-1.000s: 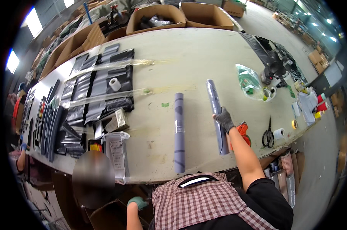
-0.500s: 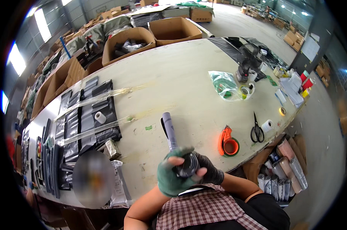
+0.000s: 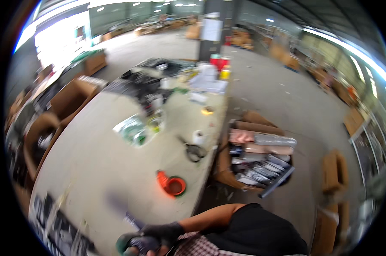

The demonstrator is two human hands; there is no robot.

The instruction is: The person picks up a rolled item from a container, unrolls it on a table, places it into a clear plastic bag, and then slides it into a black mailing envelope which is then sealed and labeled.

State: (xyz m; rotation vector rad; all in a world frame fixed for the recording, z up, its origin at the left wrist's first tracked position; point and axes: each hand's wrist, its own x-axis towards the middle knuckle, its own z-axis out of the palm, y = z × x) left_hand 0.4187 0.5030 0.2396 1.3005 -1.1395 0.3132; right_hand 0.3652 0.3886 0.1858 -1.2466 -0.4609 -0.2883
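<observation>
Low in the view, both my gloved hands are together around a slim grey-purple roll [image 3: 134, 221], which reaches away to the upper left over the table and blurs toward its far end. My left hand [image 3: 124, 243], in a green glove, is closed at the near end of the roll. Over it lies my right hand [image 3: 164, 231], in a dark grey glove, its fingers bent around the same end. Motion blur and the picture's lower edge hide part of the fingers. An orange tape dispenser [image 3: 174, 186] stands on the table beyond my hands.
On the pale table [image 3: 99, 128] are black scissors [image 3: 194, 152], a white roll [image 3: 199, 137], a yellow tape roll [image 3: 207, 110] and a clear bag with green contents [image 3: 133, 130]. Right of its edge stands a carton [image 3: 225, 168] of wrapped rolls. Dark flat packs [image 3: 58, 226] lie lower left.
My view has swung to the right, so the table and my hands appear further left and lower. Both hands still hold the grey-purple roll. More of the floor at the right shows.
</observation>
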